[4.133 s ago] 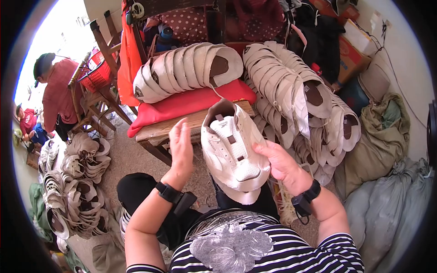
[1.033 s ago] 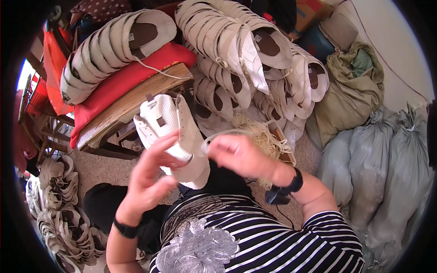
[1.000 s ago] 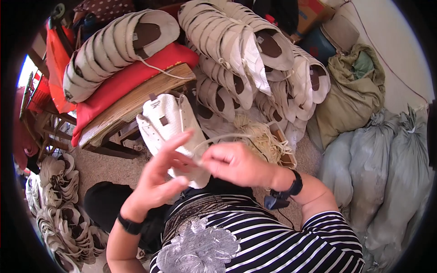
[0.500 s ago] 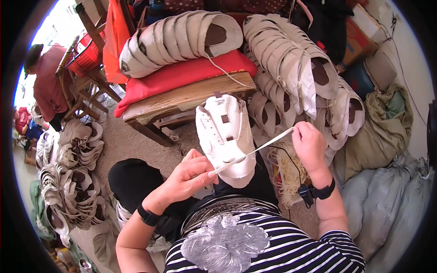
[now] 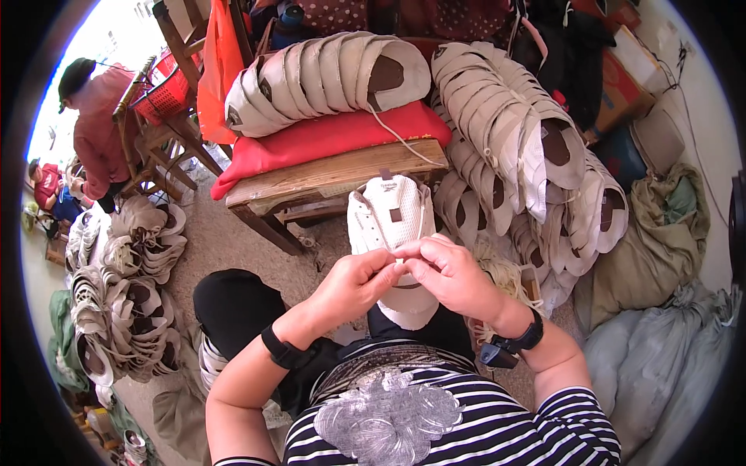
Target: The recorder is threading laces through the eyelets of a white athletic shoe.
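A white shoe upper (image 5: 391,213) rests on my lap, its tongue end pointing away from me and its rounded toe toward my body. Over its lower half my left hand (image 5: 350,283) and my right hand (image 5: 453,278) meet, thumbs and forefingers pinched together. Between the fingertips shows only a small bit of the white shoelace (image 5: 400,262); the rest of it is hidden by the fingers. My hands cover the part of the upper just above the toe. Each wrist wears a black band.
Ahead stands a wooden bench (image 5: 326,175) with a red cloth (image 5: 264,161) and a row of nested shoe uppers (image 5: 311,81). More stacked uppers (image 5: 497,101) lie to its right, others (image 5: 128,303) on the left floor. Loose laces (image 5: 509,279) fill a box; sacks (image 5: 645,349) stand right. People sit far left.
The shoelace was stretched taut between my spread hands across the toe. My hands have since come together over the upper, the right one moving left, and the lace is mostly hidden.
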A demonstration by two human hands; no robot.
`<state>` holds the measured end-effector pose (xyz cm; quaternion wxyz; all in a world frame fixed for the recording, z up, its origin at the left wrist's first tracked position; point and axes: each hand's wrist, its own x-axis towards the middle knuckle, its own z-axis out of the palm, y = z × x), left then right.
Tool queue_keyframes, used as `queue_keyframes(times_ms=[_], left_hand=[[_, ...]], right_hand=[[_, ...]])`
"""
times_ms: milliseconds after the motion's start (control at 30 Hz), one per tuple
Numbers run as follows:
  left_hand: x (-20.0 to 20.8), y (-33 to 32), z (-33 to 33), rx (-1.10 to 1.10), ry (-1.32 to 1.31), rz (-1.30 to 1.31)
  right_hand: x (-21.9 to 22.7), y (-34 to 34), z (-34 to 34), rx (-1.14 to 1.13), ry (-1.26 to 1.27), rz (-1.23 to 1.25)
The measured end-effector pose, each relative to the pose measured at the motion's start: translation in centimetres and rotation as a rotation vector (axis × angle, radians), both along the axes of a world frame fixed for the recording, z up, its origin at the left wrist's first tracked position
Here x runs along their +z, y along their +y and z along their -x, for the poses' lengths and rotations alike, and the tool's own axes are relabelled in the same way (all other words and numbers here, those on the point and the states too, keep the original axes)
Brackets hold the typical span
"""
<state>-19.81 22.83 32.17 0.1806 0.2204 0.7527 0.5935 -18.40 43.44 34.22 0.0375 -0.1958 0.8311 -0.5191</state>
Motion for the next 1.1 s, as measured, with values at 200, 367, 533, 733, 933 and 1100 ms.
queue_keyframes(times_ms=[200, 367, 533, 733, 933, 1100], left_hand=[[-2.1, -0.1, 0.5, 0.199, 0.298, 0.029], [-2.4, 0.1, 0.8, 0.199, 0.353, 0.052], [-3.5, 0.2, 0.8, 0.188, 0.447, 0.087], [-3.8, 0.0, 0.8, 0.15, 0.571, 0.157], [-3.9, -0.2, 0.9, 0.124, 0.651, 0.183], [-4.1, -0.4, 1.1, 0.12, 0.608, 0.13]], right_hand=[[-1.0, 1.0, 1.4, -0.141, 0.306, -0.211], [-1.2, 1.0, 1.4, -0.242, 0.341, -0.238], [-2.0, 0.6, 1.2, -0.284, 0.326, -0.24], [-3.3, 0.6, 1.0, -0.312, 0.299, -0.186], [-3.4, 0.2, 1.0, -0.278, 0.291, -0.22], [-3.2, 1.0, 1.8, -0.181, -0.087, 0.098]])
